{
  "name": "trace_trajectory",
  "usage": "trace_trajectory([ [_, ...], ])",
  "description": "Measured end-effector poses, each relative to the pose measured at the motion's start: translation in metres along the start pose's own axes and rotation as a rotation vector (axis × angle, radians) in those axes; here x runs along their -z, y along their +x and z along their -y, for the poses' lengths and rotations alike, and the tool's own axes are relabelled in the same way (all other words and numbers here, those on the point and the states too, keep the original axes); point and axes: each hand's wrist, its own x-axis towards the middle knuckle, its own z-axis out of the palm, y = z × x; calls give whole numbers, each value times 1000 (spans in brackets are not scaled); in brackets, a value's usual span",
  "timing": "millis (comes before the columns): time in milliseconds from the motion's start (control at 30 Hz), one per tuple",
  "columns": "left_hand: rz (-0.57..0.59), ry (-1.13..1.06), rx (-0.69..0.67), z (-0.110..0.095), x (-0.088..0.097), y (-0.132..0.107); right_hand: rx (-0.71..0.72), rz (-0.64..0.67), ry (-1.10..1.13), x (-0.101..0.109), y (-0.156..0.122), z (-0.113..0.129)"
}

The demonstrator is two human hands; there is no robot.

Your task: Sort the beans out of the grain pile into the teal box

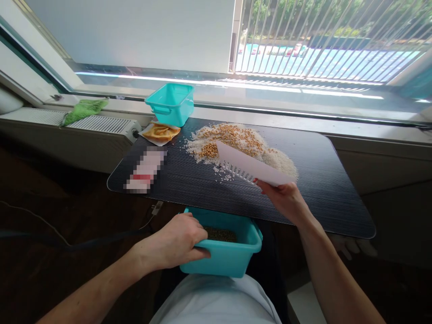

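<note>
Apparently we are at the step of working the loose grains with a makeshift scraper: our right hand (285, 198) holds a stiff white card (251, 163) slantwise over the front of a mixed heap (232, 133), its slotted edge turned toward us. Thumb and fingers pinch the near end of the card, while the far end reaches across to the yellow grains (208, 150). We cannot tell whether that end touches the heap or hangs just above it. White grains (281, 164) make up most of the right side, and a few lie scattered on the dark table (330, 184) near the slots.

Our left hand (182, 238) grasps the near tub (219, 261) over its left rim, fingers curled inside and thumb along the outer wall; whether the fingertips reach the brownish grains (221, 234) within, we cannot see. The tub sits just in front of our shirt (216, 299), below the table's front edge, mouth upward.

As we judge it, the next move calls for a low card and slow, even pressure, so that nothing scatters, and for a steady left hand, so the tub does not tip. The far tub (170, 112) stands beside an orange packet (160, 132), well apart from both hands.
</note>
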Motion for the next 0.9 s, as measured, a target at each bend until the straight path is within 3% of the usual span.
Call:
trace_trajectory([
  [133, 20, -26, 22, 0, 1, -1, 9, -8, -113, -7, 22, -1],
  [300, -7, -22, 20, 1, 0, -4, 10, 13, -141, -9, 28, 8],
  [733, 9, -1, 44, 9, 0, -8, 64, 182, 38, -11, 18, 22],
  [900, 38, 6, 62, 7, 2, -9, 62, 238, 59, -11, 1, 27],
])
